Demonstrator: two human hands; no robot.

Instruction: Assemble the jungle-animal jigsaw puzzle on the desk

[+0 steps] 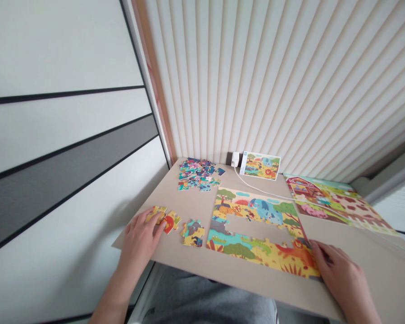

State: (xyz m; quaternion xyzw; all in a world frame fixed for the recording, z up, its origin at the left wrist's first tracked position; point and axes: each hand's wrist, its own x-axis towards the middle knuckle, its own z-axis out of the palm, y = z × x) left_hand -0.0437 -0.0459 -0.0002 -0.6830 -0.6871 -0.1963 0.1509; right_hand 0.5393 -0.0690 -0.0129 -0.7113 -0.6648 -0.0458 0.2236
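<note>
My left hand [141, 236] rests palm down at the table's left front edge, fingers apart, fingertips on a few loose jigsaw pieces [169, 223] in yellow and red. Right of it lies a small cluster of loose pieces [193, 232]. A partly assembled animal jigsaw puzzle [239, 249] lies flat in front of me, its border joined around a gap showing the tabletop. Along the puzzle's lower right edge sits my right hand [340, 272], fingers loosely bent, touching or nearly touching the lion corner. Nothing visible is held in it.
A heap of mixed puzzle pieces [197, 173] lies at the back left. A reference picture card [261, 165] leans against the pleated blind, beside a white charger [235, 159]. Its cable [256, 189] runs right across a farm puzzle [337, 200]. A white panelled surface [70, 202] stands left.
</note>
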